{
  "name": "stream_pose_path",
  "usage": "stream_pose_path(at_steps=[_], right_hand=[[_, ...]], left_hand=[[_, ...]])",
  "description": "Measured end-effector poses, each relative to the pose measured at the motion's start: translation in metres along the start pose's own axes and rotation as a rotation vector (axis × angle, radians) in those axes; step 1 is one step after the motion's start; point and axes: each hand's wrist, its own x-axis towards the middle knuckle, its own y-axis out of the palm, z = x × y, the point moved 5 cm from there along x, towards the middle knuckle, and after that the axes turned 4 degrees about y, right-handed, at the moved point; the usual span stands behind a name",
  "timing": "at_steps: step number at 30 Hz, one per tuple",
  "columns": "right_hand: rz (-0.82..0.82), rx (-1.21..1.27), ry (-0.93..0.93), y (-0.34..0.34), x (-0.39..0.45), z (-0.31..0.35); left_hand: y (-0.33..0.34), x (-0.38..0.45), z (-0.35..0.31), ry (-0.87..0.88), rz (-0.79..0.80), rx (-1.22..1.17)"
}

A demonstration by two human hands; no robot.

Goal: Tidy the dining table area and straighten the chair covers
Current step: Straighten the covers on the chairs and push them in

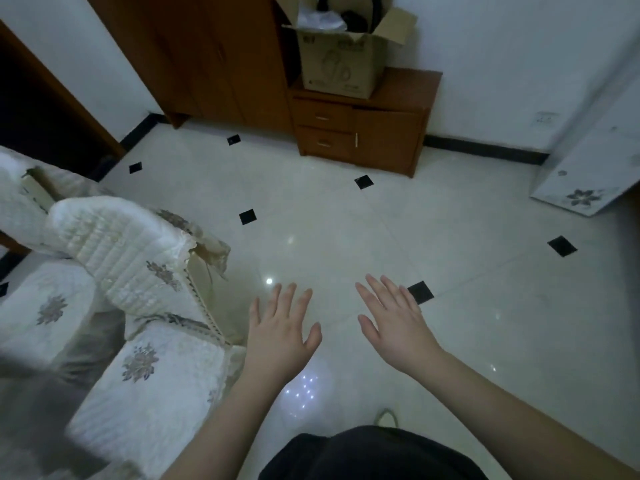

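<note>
A chair with a cream quilted cover (121,251) stands at the left, its backrest cover rumpled at the right corner and its flowered seat cover (152,372) below. A second covered chair (20,195) shows behind it at the far left. My left hand (282,329) hovers over the floor just right of the seat, fingers spread, holding nothing. My right hand (394,320) hovers beside it, also spread and empty. Neither hand touches a cover.
A glossy white tiled floor (450,271) with small black inlays fills the middle. A brown wardrobe (207,57) and a low drawer cabinet (360,129) carrying an open cardboard box (343,57) stand at the back wall. A white patterned panel (588,168) leans at the right.
</note>
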Motion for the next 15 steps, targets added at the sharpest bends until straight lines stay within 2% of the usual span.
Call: stream_pose_path(at_steps=[5,10,15], right_hand=[[-0.014,0.014,-0.062,-0.012,0.08,0.017],[-0.016,-0.061,-0.145,-0.022,0.164,0.057],[-0.014,-0.163,-0.202,-0.038,0.239,0.093]], left_hand=[[-0.01,0.049,0.042,-0.084,-0.067,-0.004],[-0.018,0.103,0.093,-0.12,-0.147,-0.025],[-0.03,0.156,0.142,-0.169,-0.161,-0.057]])
